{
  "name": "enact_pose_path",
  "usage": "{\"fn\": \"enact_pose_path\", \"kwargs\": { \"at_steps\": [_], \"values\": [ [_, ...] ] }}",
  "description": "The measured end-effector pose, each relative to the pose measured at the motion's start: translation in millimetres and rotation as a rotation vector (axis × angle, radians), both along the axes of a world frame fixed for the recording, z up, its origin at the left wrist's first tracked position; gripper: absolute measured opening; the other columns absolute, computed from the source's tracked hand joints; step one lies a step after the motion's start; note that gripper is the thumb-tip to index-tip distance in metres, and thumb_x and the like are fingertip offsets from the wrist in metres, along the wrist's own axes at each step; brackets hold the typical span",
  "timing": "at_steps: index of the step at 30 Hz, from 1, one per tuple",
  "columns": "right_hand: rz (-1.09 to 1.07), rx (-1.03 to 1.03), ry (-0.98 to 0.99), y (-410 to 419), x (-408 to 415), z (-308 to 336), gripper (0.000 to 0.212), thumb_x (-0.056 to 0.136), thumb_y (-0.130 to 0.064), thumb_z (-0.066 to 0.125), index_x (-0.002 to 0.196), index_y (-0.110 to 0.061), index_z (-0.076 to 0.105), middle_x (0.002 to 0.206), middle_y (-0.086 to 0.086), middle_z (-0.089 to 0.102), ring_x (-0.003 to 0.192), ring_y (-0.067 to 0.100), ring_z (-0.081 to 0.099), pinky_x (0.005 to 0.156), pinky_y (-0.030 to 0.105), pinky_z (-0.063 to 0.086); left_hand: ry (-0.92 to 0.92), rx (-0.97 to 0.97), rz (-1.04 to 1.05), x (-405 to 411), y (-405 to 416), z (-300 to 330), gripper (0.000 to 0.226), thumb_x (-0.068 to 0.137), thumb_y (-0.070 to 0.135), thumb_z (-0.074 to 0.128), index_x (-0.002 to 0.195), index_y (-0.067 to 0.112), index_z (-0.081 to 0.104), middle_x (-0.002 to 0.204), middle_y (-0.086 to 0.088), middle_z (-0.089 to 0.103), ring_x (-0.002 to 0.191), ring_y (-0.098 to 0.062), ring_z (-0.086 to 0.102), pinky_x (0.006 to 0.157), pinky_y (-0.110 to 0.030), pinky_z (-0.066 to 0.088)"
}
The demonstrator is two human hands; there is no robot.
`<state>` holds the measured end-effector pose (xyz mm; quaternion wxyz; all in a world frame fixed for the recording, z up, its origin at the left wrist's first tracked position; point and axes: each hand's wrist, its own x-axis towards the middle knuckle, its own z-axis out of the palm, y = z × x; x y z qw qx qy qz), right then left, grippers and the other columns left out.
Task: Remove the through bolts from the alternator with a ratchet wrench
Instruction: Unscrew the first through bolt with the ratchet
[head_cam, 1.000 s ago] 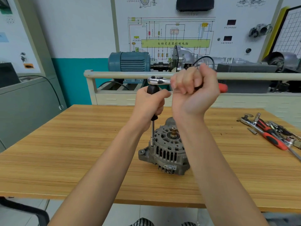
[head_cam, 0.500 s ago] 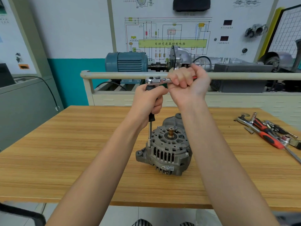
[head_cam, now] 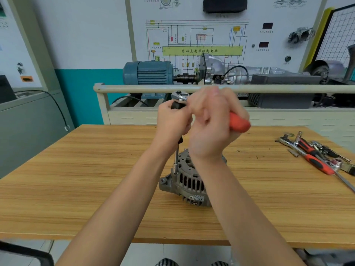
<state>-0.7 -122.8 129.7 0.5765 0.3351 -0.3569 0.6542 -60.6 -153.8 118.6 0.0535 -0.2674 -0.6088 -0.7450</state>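
The ratchet wrench (head_cam: pixel 238 122) is gripped by the right hand (head_cam: pixel 211 123); its upright extension (head_cam: pixel 176 158), seated on the alternator (head_cam: pixel 189 181) mid-counter (head_cam: pixel 76 189), is held by the left hand (head_cam: pixel 171 121).

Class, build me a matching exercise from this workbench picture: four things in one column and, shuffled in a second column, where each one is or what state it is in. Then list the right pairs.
Column 1
1. alternator
2. left hand
3. right hand
4. spare tools

Column 2
A. grips the orange handle of the ratchet wrench
B. lie loose at the table's right edge
C. sits mid-table under the extension bar
D. holds the black grip below the ratchet head

Pairs: 1-C, 2-D, 3-A, 4-B
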Motion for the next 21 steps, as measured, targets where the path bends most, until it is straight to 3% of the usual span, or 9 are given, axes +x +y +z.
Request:
{"fn": "enact_pose_path", "kwargs": {
  "at_steps": [5, 8, 13, 17, 21],
  "values": [
    [0.553, -0.192, -0.186, 34, -9, 15, 0.050, 0.088, -0.006, 0.034, 0.039, -0.019, 0.034, 0.035, -0.006, 0.024, 0.036, 0.012, 0.015, 0.044, 0.026, 0.021, -0.006, 0.021, -0.163, -3, -7, 1, 0.039, 0.085, -0.009, 0.056, 0.060, 0.015, 0.037, 0.044, 0.007, 0.032, 0.038, -0.007, 0.026, 0.037, -0.019, 0.022],
    [0.862, -0.369, -0.356, 56, -23, 24, 0.054, 0.090, -0.011, 0.031, 0.037, -0.019, 0.032, 0.033, -0.005, 0.021, 0.030, 0.011, 0.016, 0.038, 0.020, 0.020, -0.004, 0.002, -0.253, -6, -14, -1, 0.040, 0.085, -0.008, 0.056, 0.057, 0.014, 0.039, 0.043, 0.004, 0.034, 0.036, -0.010, 0.027, 0.037, -0.019, 0.024],
    [1.220, -0.534, -0.542, 74, -52, 29, 0.060, 0.095, -0.017, 0.032, 0.035, -0.014, 0.027, 0.030, -0.003, 0.019, 0.027, 0.012, 0.013, 0.032, 0.020, 0.018, -0.046, -0.059, -0.434, -9, -14, 7, 0.033, 0.077, 0.006, 0.060, 0.049, 0.016, 0.045, 0.042, 0.001, 0.036, 0.034, -0.012, 0.028, 0.037, -0.017, 0.027],
    [1.162, -0.556, -0.536, 75, -47, 30, 0.061, 0.095, -0.016, 0.030, 0.035, -0.015, 0.026, 0.030, -0.003, 0.018, 0.023, 0.013, 0.017, 0.032, 0.018, 0.018, -0.100, -0.054, -0.391, -9, -8, 7, 0.035, 0.074, 0.009, 0.058, 0.045, 0.019, 0.040, 0.040, 0.004, 0.030, 0.031, -0.009, 0.021, 0.035, -0.014, 0.020],
    [0.812, -0.398, -0.342, 57, -22, 20, 0.052, 0.094, -0.011, 0.032, 0.042, -0.018, 0.032, 0.035, -0.005, 0.021, 0.031, 0.012, 0.019, 0.040, 0.022, 0.024, -0.081, 0.008, -0.234, -7, -4, 4, 0.042, 0.085, -0.005, 0.053, 0.056, 0.018, 0.033, 0.042, 0.007, 0.026, 0.033, -0.007, 0.019, 0.035, -0.016, 0.017]
  ]
}}
